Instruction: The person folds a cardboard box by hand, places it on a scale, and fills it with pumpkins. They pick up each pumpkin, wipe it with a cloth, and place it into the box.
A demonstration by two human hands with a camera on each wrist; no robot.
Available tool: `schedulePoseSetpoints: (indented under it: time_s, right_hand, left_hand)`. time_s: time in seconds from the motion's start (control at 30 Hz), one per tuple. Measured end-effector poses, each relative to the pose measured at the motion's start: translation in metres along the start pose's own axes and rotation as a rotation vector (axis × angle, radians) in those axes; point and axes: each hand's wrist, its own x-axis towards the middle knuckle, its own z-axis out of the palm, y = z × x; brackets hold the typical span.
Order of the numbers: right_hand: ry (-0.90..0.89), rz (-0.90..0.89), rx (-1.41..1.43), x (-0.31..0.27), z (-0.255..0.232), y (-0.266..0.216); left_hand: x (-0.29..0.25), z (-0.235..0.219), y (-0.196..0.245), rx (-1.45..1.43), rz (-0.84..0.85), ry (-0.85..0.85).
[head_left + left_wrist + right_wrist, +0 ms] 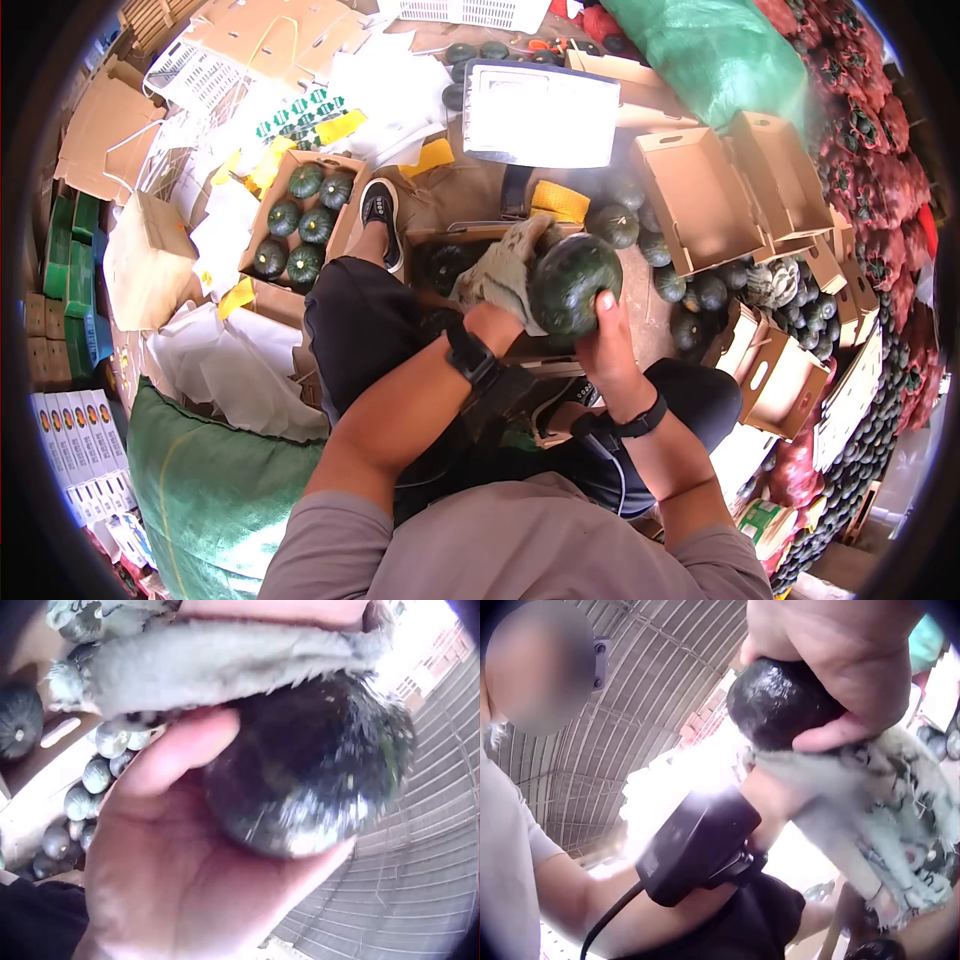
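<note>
A pale, ragged cloth (500, 278) lies against the left side of a dark green round squash (575, 285). My left hand (497, 325) grips the cloth, its fingers mostly hidden by the fabric. From the right, my right hand (612, 358) holds the squash, thumb on its near side. In the left wrist view, the cloth (217, 664) crosses above the squash (300, 772), which rests in my right hand (180, 862). The right wrist view has my right hand (862, 660) around the squash (776, 701), with the cloth (840, 795) hanging below.
Between the legs stands an open carton with dark squashes. Another carton (258, 215) of squashes is at the left. Empty cartons (700, 205) and loose squashes (690, 330) lie at the right. A white crate (540, 115) is ahead, and a green sack (215, 490) sits at the lower left.
</note>
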Motion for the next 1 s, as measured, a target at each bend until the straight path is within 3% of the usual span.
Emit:
schedulePoseSetpoints:
  time_s: [0.07,0.17,0.2,0.23,0.27,0.3,0.33,0.37,0.4,0.43,0.47,0.57,0.6,0.67,0.7,0.77,0.8,0.9,0.93,0.97,1.0]
  right_hand:
    - [0.121,0.091,0.158,0.001,0.001,-0.003]
    - [-0.065,-0.205,-0.967,0.017,-0.015,-0.031]
    - [-0.116,-0.360,-1.234,0.008,0.007,-0.047]
    - [-0.167,-0.374,-1.117,0.010,0.006,-0.047]
    - [-0.212,-0.382,-0.996,0.009,0.005,-0.047]
    - [-0.251,-0.384,-0.873,0.007,0.004,-0.045]
    - [-0.236,-0.143,-0.452,0.010,-0.002,-0.035]
    - [-0.103,-0.009,-0.251,0.008,0.000,-0.028]
    - [0.025,0.121,-0.052,0.005,0.007,-0.020]
    - [0.151,0.252,0.148,0.006,0.012,-0.013]
    - [0.262,0.189,0.024,0.012,0.013,-0.010]
    - [-0.079,-0.289,-0.957,0.024,-0.017,-0.021]
    - [-0.155,-0.508,-1.225,0.017,0.000,-0.031]
    - [-0.173,-0.504,-1.082,0.010,0.003,-0.031]
    - [-0.195,-0.512,-1.002,0.007,0.008,-0.035]
    - [-0.138,-0.238,-0.311,0.018,0.009,-0.021]
    - [-0.009,-0.218,-0.264,0.022,0.013,-0.011]
    - [0.281,-0.450,-0.688,0.044,0.001,0.009]
    - [0.256,-0.524,-0.964,0.040,0.001,0.007]
    - [0.229,-0.594,-1.239,0.036,0.003,0.004]
    - [0.194,-0.520,-1.062,0.038,-0.002,0.010]
  left_hand:
    - [-0.001,0.014,0.003,-0.195,-0.081,0.053]
    - [0.008,0.006,-0.009,0.109,0.118,-0.036]
    - [0.015,-0.005,0.000,0.249,0.182,-0.106]
    - [0.018,-0.014,0.003,0.389,0.241,-0.178]
    - [0.018,-0.018,-0.003,0.318,0.348,-0.087]
    - [0.017,-0.016,-0.008,0.185,0.306,-0.026]
    - [0.016,-0.014,-0.013,0.047,0.273,0.040]
    - [0.006,-0.004,-0.014,-0.012,0.188,0.193]
    - [-0.004,0.001,-0.009,0.072,0.023,0.192]
    - [0.000,0.007,-0.013,0.083,-0.021,0.174]
    - [0.000,0.017,-0.021,0.095,-0.070,0.153]
    - [-0.005,0.019,-0.036,0.161,-0.046,0.101]
    - [0.001,0.008,-0.024,0.109,0.098,0.088]
    - [0.015,-0.019,-0.004,-0.470,-0.250,-0.176]
    - [0.015,-0.023,0.005,-0.647,-0.241,-0.139]
    - [0.002,-0.002,-0.014,-0.486,-0.239,-0.070]
    - [-0.003,0.011,-0.018,-0.402,-0.174,-0.022]
    - [-0.006,0.029,-0.004,-0.771,-0.335,0.039]
    - [-0.005,0.024,0.004,-0.358,-0.173,0.052]
    - [-0.004,0.025,0.000,-0.349,-0.173,0.017]
    - [-0.004,0.027,-0.003,-0.339,-0.172,-0.019]
